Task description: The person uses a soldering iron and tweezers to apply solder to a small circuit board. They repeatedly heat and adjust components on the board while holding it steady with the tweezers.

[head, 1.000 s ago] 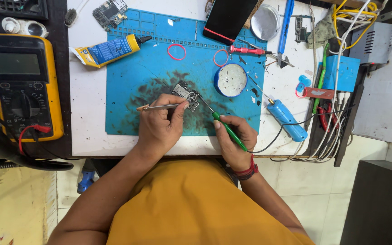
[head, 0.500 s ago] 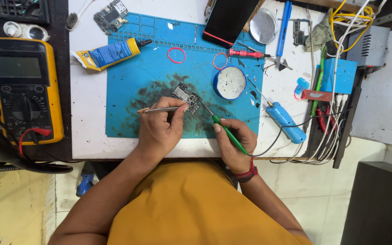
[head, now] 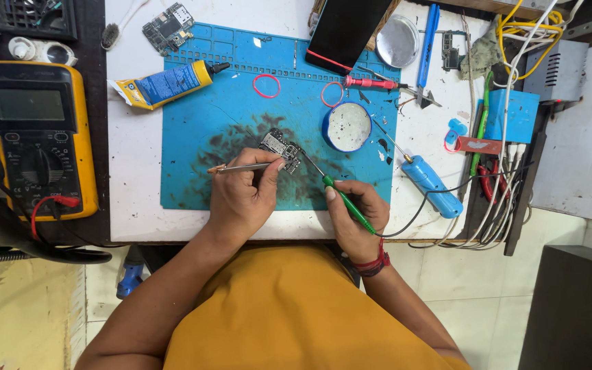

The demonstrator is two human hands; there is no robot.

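Meter: yellow, well left of the left hand, off the mat; 1 red lead curls below it.
Glue tube: yellow and blue, lying up and left of the left hand, nozzle over the mat's top edge.
Mat: blue, sooty in the middle, under both hands.
Left hand: fingers closed on the tweezers, which lie nearly level, tips out to the left, the other end by the board.
Board: small phone circuit board, flat on the mat just above the left fingertips, between the 2 hands. Judged light, stiff and fragile; likely to skid on the mat unless pinned. Best taken by its bare edges, not by the tiny parts on top.
Bands: 2 pink loops on the mat above the board, well apart from the hands.
Right hand: closed round the green-handled tool like a pen; the thin metal tip slants up-left to the board's right edge. Contact is too small to tell.
Tin: round, blue-rimmed, just above the right hand.
Blue driver: right of the right hand, on the white bench.
Cables: tangled bundle, far right.
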